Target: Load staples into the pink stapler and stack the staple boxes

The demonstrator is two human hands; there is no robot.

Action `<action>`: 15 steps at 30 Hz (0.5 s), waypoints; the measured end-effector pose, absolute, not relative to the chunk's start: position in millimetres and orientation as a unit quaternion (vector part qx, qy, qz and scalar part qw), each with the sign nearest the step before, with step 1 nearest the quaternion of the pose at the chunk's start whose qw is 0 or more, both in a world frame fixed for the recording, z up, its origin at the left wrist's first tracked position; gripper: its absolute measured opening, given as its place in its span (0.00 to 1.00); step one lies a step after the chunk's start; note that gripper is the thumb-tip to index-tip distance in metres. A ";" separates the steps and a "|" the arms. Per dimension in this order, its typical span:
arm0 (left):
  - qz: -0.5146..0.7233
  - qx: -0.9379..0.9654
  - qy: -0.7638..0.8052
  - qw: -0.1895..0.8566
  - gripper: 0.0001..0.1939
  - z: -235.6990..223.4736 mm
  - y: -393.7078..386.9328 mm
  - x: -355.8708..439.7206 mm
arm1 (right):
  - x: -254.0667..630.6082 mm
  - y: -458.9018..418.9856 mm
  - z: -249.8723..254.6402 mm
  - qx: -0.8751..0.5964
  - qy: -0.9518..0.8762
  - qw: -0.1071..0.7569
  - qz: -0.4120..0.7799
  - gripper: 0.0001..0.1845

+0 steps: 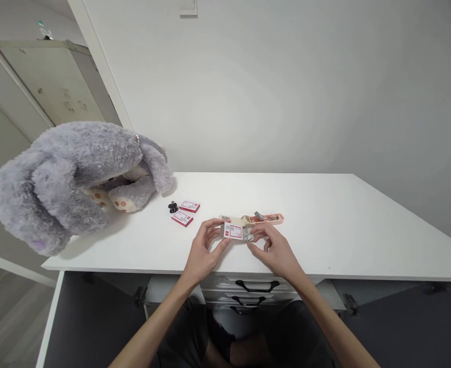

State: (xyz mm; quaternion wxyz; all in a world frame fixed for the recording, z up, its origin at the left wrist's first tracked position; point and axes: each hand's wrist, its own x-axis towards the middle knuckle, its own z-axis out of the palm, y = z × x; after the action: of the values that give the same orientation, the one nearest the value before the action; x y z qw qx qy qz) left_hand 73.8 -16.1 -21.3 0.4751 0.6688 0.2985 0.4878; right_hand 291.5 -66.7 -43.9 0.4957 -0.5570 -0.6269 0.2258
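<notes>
Over the table's front part, my left hand [204, 251] grips a small white and red staple box [233, 231] between thumb and fingers. The box's inner tray [248, 234] sticks out on the right, with what look like shiny staples in it. My right hand [276, 250] pinches at that tray's end with thumb and fingers. Just behind the box lies an opened pink and cream stapler [274, 220], its metal part [258, 216] raised. The box and my fingers hide some of the stapler's left half.
Two similar red and white boxes [189, 206] lie to the left, beside a small black object [173, 207]. A large grey plush toy [91, 158] sits at the left end of the white table [325, 225]. Drawers with black handles [257, 286] are below.
</notes>
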 end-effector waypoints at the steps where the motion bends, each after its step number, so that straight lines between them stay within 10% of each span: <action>1: 0.487 0.669 0.299 0.476 0.21 -21.5 -16.0 73.9 | 291.8 -66.7 -44.2 -0.556 -0.629 0.493 0.227 0.13; 15: 0.513 0.660 0.323 0.444 0.20 -25.8 -13.2 74.8 | 294.1 -63.1 -53.5 -0.585 -0.591 0.512 0.217 0.15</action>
State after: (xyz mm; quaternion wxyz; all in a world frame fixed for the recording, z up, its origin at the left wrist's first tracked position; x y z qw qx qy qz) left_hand 74.8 -13.2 -25.8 0.4438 0.6599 0.3226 0.5132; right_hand 294.1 -63.1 -53.5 0.5119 -0.5845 -0.5910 0.2166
